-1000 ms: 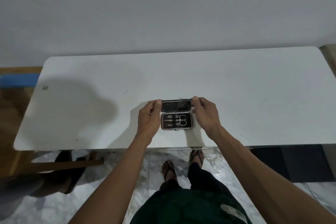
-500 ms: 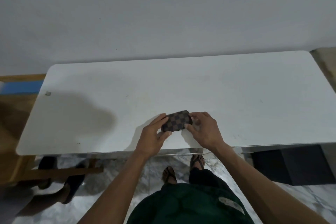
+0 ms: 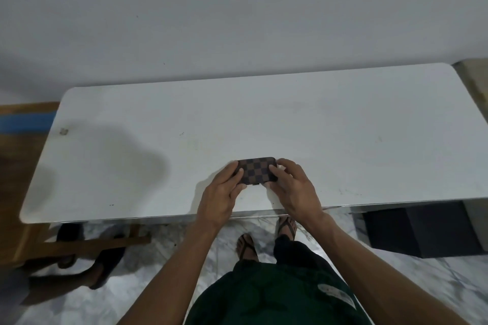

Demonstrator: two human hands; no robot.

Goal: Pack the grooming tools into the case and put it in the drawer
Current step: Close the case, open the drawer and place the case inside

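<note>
Nearest me, my left hand (image 3: pixel 224 192) and my right hand (image 3: pixel 293 187) come in from either side and meet on the case (image 3: pixel 257 170). My left grip is closed on its left end, thumb laid on the lid and fingers wrapped round the edge. My right grip is closed on the right end in the same way, with a fingertip pressing on the lid near the corner. Both hands have the case and nothing else.

The case is a small, flat, brown checked box with rounded corners, lid down, sitting near the front edge of the white tabletop (image 3: pixel 343 140). I cannot tell whether it rests fully on the surface or is tipped up a little at the near side. A small dark tab shows under its near edge, probably the clasp.

I judge it light but dense for its size, with metal tools inside, and stiff enough not to flex. The covering looks smooth, so it could slide in a loose pinch. The short ends are the place to hold it, thumbs keeping the lid pressed shut so nothing spills if the clasp is not caught.

Beyond it the tabletop is bare up to the wall. No drawer is visible from here.
</note>
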